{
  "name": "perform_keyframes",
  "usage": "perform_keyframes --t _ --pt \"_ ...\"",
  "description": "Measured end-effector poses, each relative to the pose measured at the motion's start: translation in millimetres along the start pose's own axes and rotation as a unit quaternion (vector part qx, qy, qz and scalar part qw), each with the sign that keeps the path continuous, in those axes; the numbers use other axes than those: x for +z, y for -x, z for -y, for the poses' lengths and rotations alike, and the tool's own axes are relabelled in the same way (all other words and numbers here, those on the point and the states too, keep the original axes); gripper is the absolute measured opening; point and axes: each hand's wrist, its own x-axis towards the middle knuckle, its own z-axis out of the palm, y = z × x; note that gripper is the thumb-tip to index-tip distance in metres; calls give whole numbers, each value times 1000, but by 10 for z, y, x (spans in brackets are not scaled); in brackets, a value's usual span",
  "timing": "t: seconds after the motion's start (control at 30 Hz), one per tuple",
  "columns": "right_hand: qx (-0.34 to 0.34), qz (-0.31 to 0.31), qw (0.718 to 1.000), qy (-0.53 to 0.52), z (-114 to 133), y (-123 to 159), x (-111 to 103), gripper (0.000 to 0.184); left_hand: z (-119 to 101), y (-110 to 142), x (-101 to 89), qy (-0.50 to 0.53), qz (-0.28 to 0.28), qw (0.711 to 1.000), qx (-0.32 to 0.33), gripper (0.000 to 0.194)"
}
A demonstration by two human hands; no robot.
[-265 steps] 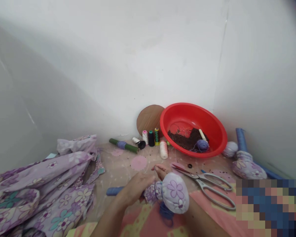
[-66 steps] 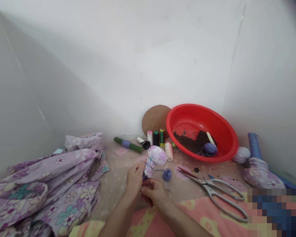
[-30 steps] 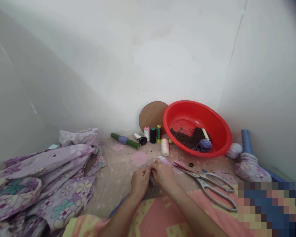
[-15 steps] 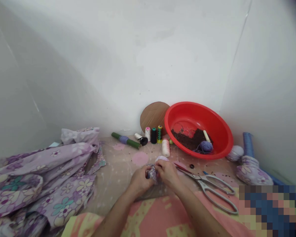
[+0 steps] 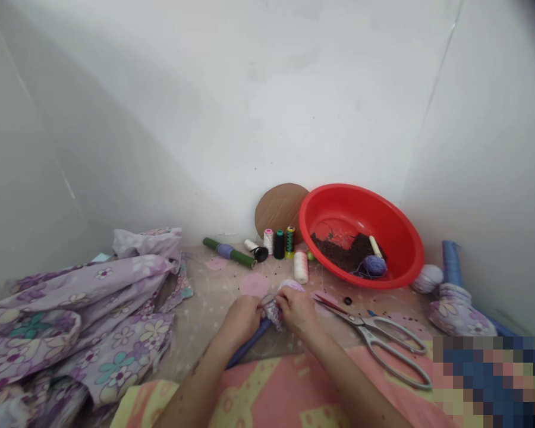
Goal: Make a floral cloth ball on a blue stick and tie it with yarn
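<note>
In the middle of the table my right hand is closed, its fingertips pinching a bunched lilac floral cloth. A rounded pale floral part of it shows beyond the fingers. Just to the left, my left hand is closed on a thin greyish-lilac yarn strand that bridges the two hands. A blue-wrapped stick slants from the cloth down under my left hand and wrist. Exactly how the yarn lies around the cloth is hidden by my fingers.
Right of my hands lie scissors. Behind stand thread spools and a red basin holding dark crumbs and a purple yarn ball. A green stick lies back left. Floral fabric is heaped at left.
My left hand has moved left, away from my right, with yarn now stretched between them. The blue-wrapped stick has come into view beneath my left hand.
</note>
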Motion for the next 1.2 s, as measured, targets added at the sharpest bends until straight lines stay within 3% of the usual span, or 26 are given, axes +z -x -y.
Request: perform_keyframes --t 0.1,0.3,0.47,0.67,0.83,1.0,1.1,1.2 --pt "1 6 1000 14 45 -4 -24 17 37 -13 -75 1 -17 1000 7 21" --pt "-25 -8 1000 14 64 -4 -9 18 -64 -34 -121 136 29 989 53 25" --pt "-21 -20 999 -33 26 -14 57 19 -155 -11 -147 217 -18 972 94 22" --pt "-8 -21 997 -74 90 -3 70 19 -110 0 -212 269 29 957 102 27" --pt "-65 4 995 -75 90 -14 33 22 -134 22 -243 316 39 941 117 24" --pt "-118 48 986 -105 34 -48 -14 23 -224 -66 -224 356 6 931 84 26" --pt "-114 68 983 -125 24 -58 -9 20 -255 -207 -230 356 -6 932 71 28" --pt "-66 60 989 -116 26 -63 32 22 -240 -343 -266 292 -121 946 76 26"
